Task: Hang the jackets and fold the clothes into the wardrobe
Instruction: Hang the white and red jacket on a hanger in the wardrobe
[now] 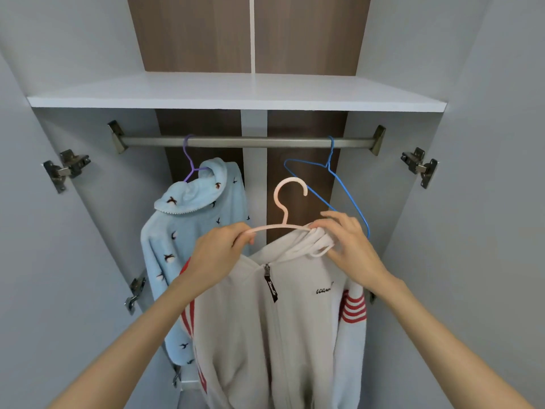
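Below the rail, centre of the wardrobe: one white jacket, zip-front with red stripes on the sleeves, half-mounted on a pink hanger and held clear of the rail.

- Left hand: fingers curled tight round the hanger's left arm.
- Right hand: fingers pinching bunched collar or hood fabric at the hanger's right end; whether they also grip the hanger there cannot be told.
- Step in hand, by judgement: seating the jacket's right shoulder on the hanger. The left shoulder's seating is hidden by the hand.
- Next move calls for: fabric spread over the right end, then the hook lifted onto the rail in the gap between the two hangers there.
- Already on the rail, left: blue jacket, fleece with a bird print, on a purple hanger.
- On the rail, right: blue hanger, wire, bare, hanging just behind the right hand.
- Above: white shelf, nothing seen on it.

Writing:
- Chest script: black cursive word on the jacket's right side, not legible.
- Zip tab: black, with pale script, too small to read.
- No other labels seen.
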{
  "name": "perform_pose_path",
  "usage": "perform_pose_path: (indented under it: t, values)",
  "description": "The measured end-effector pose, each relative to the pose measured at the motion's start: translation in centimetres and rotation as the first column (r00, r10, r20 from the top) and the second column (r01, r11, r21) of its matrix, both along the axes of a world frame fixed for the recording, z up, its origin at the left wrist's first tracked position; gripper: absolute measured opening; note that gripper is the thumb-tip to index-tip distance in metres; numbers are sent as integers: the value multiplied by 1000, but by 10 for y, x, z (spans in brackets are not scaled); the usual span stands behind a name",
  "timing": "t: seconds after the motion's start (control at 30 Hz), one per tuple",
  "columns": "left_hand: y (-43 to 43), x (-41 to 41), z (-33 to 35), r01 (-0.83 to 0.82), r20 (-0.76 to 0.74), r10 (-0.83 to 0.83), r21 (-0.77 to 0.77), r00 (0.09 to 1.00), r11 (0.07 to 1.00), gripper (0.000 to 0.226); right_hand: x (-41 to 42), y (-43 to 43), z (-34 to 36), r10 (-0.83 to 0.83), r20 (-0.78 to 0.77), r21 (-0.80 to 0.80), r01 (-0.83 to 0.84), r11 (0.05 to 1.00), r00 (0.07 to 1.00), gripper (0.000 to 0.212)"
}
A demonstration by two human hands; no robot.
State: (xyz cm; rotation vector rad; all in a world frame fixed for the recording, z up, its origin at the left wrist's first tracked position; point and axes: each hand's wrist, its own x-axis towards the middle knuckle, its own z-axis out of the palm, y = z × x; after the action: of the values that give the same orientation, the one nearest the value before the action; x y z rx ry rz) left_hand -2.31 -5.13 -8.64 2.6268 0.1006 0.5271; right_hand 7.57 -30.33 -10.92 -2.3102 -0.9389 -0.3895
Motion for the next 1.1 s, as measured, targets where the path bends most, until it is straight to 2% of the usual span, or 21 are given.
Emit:
perform_pose_path:
  t: [0.07,0.1,0.17,0.2,0.23,0.3,0.37,0.47,0.53,0.6,0.67,0.8,0.87,0.93,1.0,1.03,1.1]
  values:
    - [-2,-1,1,-36,6,36,-5,999,999,25,-7,0,-10,-105,20,-35,105,994,994,63]
    - [-2,-1,1,-44,-1,44,-20,999,999,25,-13,1,-16,-159,27,38,158,987,987,65]
    - [-3,-3,4,-48,-31,47,-48,998,998,24,-26,8,-28,-257,-49,279,260,924,965,43]
    - [-4,-4,6,-46,-48,42,-67,998,997,24,-34,13,-33,-260,-149,353,297,887,954,24]
    - [-5,-4,8,-41,-66,35,-90,997,995,24,-39,20,-35,-203,-295,362,306,880,934,9]
    - [-9,-3,12,-29,-97,13,-171,995,985,23,-49,36,-36,-37,-597,222,210,952,801,21]
    - [-14,0,14,-22,-117,-11,-274,993,962,24,-55,51,-36,78,-769,154,65,986,634,33]
    - [-18,1,14,-21,-116,-21,-350,993,937,25,-55,67,-33,201,-870,249,50,967,450,36]
    - [-17,0,12,-12,-101,-29,-384,994,923,25,-51,71,-32,269,-911,331,163,930,312,35]
    - [-16,-2,11,-12,-89,-27,-411,996,912,25,-45,71,-34,300,-922,356,230,906,245,31]
    - [-13,-3,11,-23,-76,-11,-435,997,900,24,-42,70,-39,341,-912,393,239,888,230,24]
    - [-3,-3,15,-94,-52,78,-502,996,860,28,-39,61,-48,482,-826,553,258,792,291,21]
    - [1,-3,16,-89,-45,78,-537,996,839,28,-37,55,-51,553,-785,615,238,752,279,27]
    - [0,-4,18,-54,-43,36,-559,998,827,27,-38,53,-57,556,-795,604,224,765,242,27]
    - [-3,-5,20,-14,-42,-12,-569,999,822,26,-40,53,-64,470,-855,514,227,828,221,22]
    - [-4,-4,20,-2,-40,-25,-565,999,825,26,-40,54,-67,387,-889,439,213,873,246,18]
    - [-3,-4,21,-3,-39,-22,-540,999,842,27,-40,54,-69,188,-898,286,202,937,399,14]
